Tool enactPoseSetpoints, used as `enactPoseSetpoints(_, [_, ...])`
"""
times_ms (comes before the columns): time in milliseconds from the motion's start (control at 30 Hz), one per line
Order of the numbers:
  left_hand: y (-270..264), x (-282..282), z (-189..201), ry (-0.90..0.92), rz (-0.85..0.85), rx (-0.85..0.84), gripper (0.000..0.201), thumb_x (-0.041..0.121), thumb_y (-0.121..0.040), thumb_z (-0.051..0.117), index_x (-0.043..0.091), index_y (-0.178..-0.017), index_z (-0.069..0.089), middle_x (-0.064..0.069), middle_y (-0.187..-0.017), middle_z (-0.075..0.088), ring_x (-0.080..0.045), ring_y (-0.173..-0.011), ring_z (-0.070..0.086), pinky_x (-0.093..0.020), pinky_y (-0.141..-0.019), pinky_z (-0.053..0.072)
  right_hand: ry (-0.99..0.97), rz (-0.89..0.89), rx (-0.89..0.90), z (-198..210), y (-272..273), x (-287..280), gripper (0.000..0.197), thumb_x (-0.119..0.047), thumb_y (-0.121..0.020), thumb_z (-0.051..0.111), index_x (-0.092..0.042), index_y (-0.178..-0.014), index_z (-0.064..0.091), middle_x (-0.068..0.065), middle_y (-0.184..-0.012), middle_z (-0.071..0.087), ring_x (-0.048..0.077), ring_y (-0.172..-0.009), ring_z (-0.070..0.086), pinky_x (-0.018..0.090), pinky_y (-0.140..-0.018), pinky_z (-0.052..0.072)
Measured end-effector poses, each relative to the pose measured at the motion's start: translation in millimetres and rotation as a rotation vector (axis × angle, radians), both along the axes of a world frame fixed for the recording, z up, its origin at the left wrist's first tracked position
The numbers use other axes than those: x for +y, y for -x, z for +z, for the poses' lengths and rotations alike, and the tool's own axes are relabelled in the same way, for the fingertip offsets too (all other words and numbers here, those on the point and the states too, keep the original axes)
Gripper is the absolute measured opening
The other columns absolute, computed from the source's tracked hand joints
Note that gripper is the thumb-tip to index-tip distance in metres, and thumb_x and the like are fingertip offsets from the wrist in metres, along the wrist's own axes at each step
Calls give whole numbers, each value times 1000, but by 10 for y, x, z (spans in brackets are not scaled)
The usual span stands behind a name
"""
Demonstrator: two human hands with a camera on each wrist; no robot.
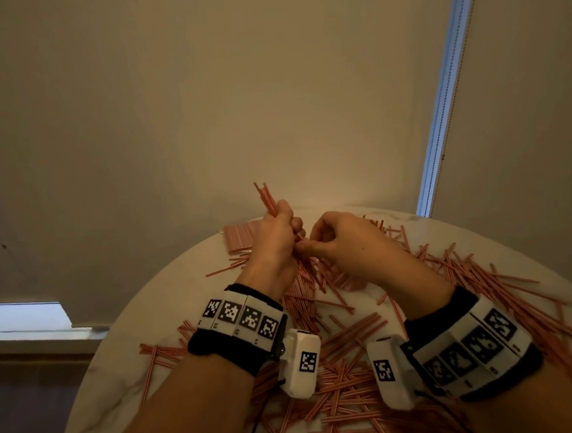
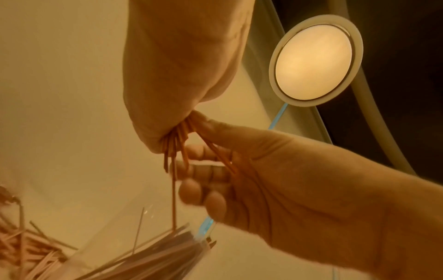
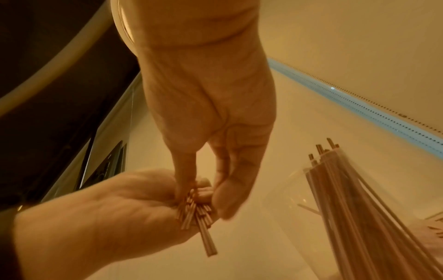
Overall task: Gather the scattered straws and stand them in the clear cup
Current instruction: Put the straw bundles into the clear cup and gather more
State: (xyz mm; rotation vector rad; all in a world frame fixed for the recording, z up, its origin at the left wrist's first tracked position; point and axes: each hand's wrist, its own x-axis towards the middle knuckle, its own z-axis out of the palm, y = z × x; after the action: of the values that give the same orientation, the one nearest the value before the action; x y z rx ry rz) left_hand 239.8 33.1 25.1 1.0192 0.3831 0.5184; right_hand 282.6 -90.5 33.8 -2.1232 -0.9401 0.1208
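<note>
My left hand [image 1: 286,223] grips a bundle of red-and-white striped straws [image 1: 267,199], their tops pointing up and away. My right hand [image 1: 305,245] pinches the bundle's lower ends between thumb and fingers; in the right wrist view the straw ends [image 3: 196,212] stick out under the left fist. Many loose straws [image 1: 348,380] lie scattered over the round white table [image 1: 127,376]. The clear cup [image 1: 237,239], holding several straws, is just behind my left hand; its wall [image 3: 287,199] shows in the right wrist view, and the cup [image 2: 115,227] appears in the left wrist view.
The table's curved edge runs close on the left and at the back. A plain wall rises right behind it, with a window blind's bright edge [image 1: 444,89] at the right. A round ceiling lamp [image 2: 314,62] shows in the left wrist view.
</note>
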Motion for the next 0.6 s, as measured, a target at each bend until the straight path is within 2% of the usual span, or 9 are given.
enactPoseSetpoints(33, [7,3,31,49,8,-42,26,35,-110,45,16,-93,49,6,-56,42,-9,-49,37,-24,-47,35,51,19,39,10,25,-24,33,-58,-84,68,-26,-91,62,-8,-66,73,5,-54,69,26,-49,54])
enactPoseSetpoints(100, [33,1,84,114,14,-133,28,38,-109,45,17,-92,49,5,-57,39,-9,-51,38,-24,-49,40,109,86,153,47,56,-57,38,-60,-89,61,-22,-93,65,-9,-65,73,5,-55,70,16,-41,47])
enactPoseSetpoints(200, [67,-20,144,172,-22,-255,32,45,-107,45,16,-95,51,5,-60,39,-10,-55,45,-25,-55,49,127,148,227,122,78,-75,38,-54,-95,55,-18,-94,68,-6,-71,75,10,-62,73,13,-43,47])
enactPoseSetpoints(333, [89,-16,199,167,-46,-394,35,49,-104,47,18,-87,50,6,-59,36,-6,-48,34,-19,-44,34,182,216,315,161,103,-103,38,-52,-97,53,-17,-103,65,-4,-83,78,14,-73,76,16,-49,50])
enactPoseSetpoints(400, [80,-31,190,100,-63,-382,35,49,-103,50,20,-83,49,6,-60,35,-6,-49,32,-20,-45,32,109,218,358,150,71,-106,30,-39,-95,63,-10,-102,68,1,-86,78,15,-81,76,23,-61,56])
enactPoseSetpoints(467, [61,-72,152,43,-121,-324,37,49,-103,53,20,-79,49,6,-60,37,-7,-50,34,-21,-46,35,-46,212,446,151,31,-119,23,-22,-89,73,-2,-101,70,9,-91,78,22,-91,75,37,-87,58])
enactPoseSetpoints(500, [51,-81,131,18,-136,-300,39,50,-102,54,21,-77,49,6,-60,37,-7,-49,34,-21,-44,36,-68,225,474,156,30,-128,24,-18,-87,75,-1,-102,70,11,-95,77,24,-95,74,43,-94,55])
enactPoseSetpoints(533, [44,-73,119,-15,-135,-280,40,51,-102,55,21,-75,49,6,-59,36,-7,-48,33,-20,-43,35,-30,240,449,165,19,-135,23,-18,-86,75,-2,-103,71,10,-99,77,24,-97,74,44,-96,54])
enactPoseSetpoints(600, [46,-21,104,-143,-130,-211,38,50,-100,58,23,-76,48,8,-58,36,-7,-47,31,-21,-42,30,76,231,339,195,10,-163,19,-23,-92,70,-12,-107,70,2,-104,75,17,-94,73,39,-88,59])
